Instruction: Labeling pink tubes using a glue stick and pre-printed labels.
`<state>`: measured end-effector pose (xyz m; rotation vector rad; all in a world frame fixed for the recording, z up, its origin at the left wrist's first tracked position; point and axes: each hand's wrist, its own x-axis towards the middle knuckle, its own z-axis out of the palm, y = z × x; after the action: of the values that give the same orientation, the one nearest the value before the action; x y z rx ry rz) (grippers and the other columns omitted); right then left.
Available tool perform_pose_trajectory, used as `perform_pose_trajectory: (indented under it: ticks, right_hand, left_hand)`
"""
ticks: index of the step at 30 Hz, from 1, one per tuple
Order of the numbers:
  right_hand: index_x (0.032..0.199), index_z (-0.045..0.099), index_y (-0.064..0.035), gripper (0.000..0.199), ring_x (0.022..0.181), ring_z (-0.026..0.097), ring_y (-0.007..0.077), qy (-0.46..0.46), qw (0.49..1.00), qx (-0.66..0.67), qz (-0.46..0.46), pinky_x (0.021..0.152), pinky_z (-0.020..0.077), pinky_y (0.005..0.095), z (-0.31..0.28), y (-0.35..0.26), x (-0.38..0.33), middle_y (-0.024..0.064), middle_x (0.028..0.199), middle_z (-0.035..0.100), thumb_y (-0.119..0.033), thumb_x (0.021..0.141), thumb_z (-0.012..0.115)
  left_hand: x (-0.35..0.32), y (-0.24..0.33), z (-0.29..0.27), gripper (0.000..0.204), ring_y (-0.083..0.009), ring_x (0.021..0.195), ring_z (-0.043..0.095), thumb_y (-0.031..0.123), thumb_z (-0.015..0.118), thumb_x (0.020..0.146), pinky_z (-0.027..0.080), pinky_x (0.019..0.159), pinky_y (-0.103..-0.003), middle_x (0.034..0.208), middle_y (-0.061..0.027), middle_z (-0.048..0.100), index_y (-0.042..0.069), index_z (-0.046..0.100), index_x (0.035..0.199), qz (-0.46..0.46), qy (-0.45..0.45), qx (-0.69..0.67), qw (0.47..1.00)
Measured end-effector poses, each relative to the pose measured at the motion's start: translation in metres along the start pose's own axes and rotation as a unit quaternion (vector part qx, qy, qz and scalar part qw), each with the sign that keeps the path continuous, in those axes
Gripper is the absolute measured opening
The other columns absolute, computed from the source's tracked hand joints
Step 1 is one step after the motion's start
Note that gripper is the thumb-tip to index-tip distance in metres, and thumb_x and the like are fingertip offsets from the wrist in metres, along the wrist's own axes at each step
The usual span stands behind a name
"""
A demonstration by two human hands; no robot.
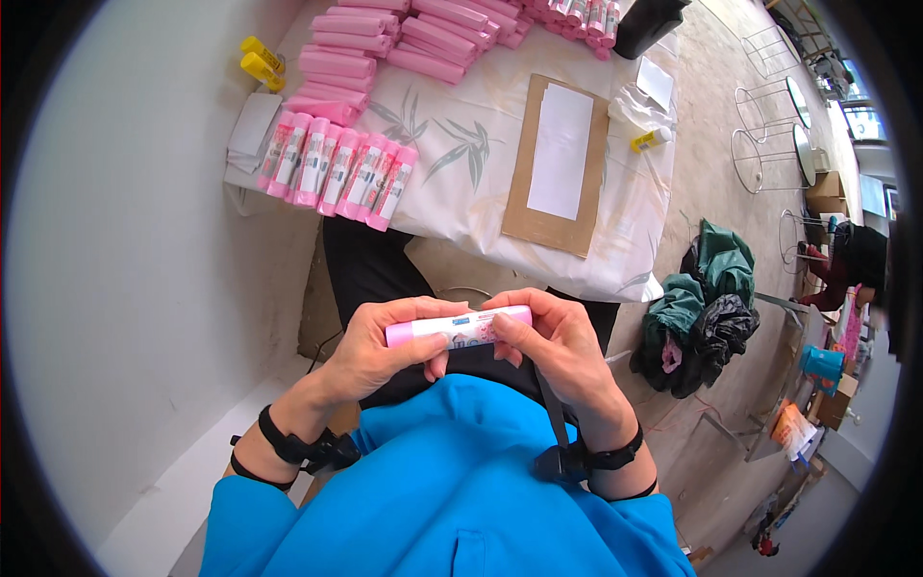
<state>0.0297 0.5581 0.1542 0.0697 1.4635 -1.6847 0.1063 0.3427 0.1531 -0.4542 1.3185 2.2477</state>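
Head view: left hand [370,348] curled around left end of pink-and-white roll [460,329]. Roll held short of bench [452,207] near edge, between both hands; long axis left-right, right end angled slightly away from torso [461,471]. Right hand [558,351] curled, thumb and fingers pinching right end.

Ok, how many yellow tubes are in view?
3: one tube and a second tube left of the pink rolls, a third tube right of the cardboard. Others may be hidden.
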Motion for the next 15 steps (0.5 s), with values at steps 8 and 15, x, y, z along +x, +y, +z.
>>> perform_pose_trajectory:
  ticks: [8, 15]
  right_hand:
    - [0.098, 0.063, 0.0013, 0.035, 0.074, 0.058, 0.007, 0.05, 0.979, -0.184, -0.066, 0.065, 0.0501, 0.0229, 0.01, -0.004, 0.016, 0.0043, 0.082, 0.065, -0.024, 0.081, 0.079]
    - [0.105, 0.063, 0.0017, 0.034, 0.079, 0.058, 0.0075, -0.016, 0.996, -0.084, 0.01, 0.069, 0.0492, 0.0228, 0.003, -0.012, 0.022, 0.0045, 0.086, 0.064, -0.022, 0.084, 0.076]
  left_hand:
    - [0.01, -0.002, -0.003, 0.032, -0.0132, 0.079, 0.063, 0.001, 0.061, 0.089, 0.054, 0.066, -0.025, 0.115, -0.0143, 0.062, -0.002, 0.061, 0.122, 0.06, 0.006, 0.065, 0.996]
    - [0.009, 0.002, -0.019, 0.035, -0.013, 0.087, 0.063, 0.0, 0.06, 0.09, 0.055, 0.074, -0.026, 0.127, -0.0123, 0.055, 0.001, 0.059, 0.125, 0.065, -0.045, 0.061, 0.995]
